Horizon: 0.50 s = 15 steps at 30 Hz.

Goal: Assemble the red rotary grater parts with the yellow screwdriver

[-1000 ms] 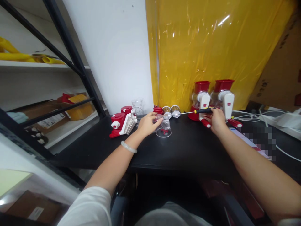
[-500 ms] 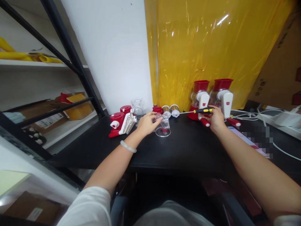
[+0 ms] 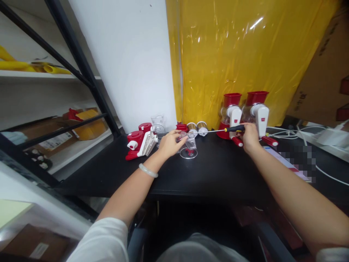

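My left hand point(image 3: 172, 142) is closed around a clear plastic grater housing point(image 3: 188, 151), which rests on the black table with its round opening towards me. The fingers hide part of it. Level with it on the right, my right hand point(image 3: 249, 136) grips the black and yellow handle of a screwdriver point(image 3: 234, 128). Its long metal shaft points left, and the tip meets the housing near my left fingertips; the exact contact is too small to make out. Behind the housing lie two metal grater drums point(image 3: 201, 128) and a red part point(image 3: 182, 127).
Two red and white rotary graters point(image 3: 257, 109) stand at the back right. Red bases with white arms point(image 3: 140, 143) and a clear housing point(image 3: 158, 123) are on the left. A phone-like flat item point(image 3: 283, 162) and white cables point(image 3: 291, 134) lie at right. A black shelf frame point(image 3: 89, 80) rises left.
My right hand's fingers have shifted on the screwdriver handle, and less yellow shows on it. The screwdriver still points at the housing. My left hand stays in place.
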Motion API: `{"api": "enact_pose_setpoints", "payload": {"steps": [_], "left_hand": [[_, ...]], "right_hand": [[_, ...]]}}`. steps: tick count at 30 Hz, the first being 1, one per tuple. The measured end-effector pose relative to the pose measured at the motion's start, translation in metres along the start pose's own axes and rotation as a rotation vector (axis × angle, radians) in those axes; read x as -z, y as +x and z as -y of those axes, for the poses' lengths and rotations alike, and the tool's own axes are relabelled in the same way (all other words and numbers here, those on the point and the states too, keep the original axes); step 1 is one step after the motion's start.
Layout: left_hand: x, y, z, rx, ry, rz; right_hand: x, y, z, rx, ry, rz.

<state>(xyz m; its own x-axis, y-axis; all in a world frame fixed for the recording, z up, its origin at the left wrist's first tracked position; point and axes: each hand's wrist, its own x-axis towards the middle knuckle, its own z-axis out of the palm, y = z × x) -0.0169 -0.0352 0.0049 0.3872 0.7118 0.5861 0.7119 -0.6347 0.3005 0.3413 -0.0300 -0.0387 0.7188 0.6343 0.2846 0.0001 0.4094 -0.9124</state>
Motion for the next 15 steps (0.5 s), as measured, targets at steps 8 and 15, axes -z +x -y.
{"api": "enact_pose_setpoints", "payload": {"steps": [8,15], "left_hand": [[0.001,0.0,-0.001,0.003,-0.001,-0.002],[0.0,0.0,0.0,-0.008,-0.002,-0.008]], "right_hand": [[-0.004,-0.008,0.012,-0.174,0.203,0.012],[-0.001,0.0,0.001,-0.072,-0.041,-0.02]]}}
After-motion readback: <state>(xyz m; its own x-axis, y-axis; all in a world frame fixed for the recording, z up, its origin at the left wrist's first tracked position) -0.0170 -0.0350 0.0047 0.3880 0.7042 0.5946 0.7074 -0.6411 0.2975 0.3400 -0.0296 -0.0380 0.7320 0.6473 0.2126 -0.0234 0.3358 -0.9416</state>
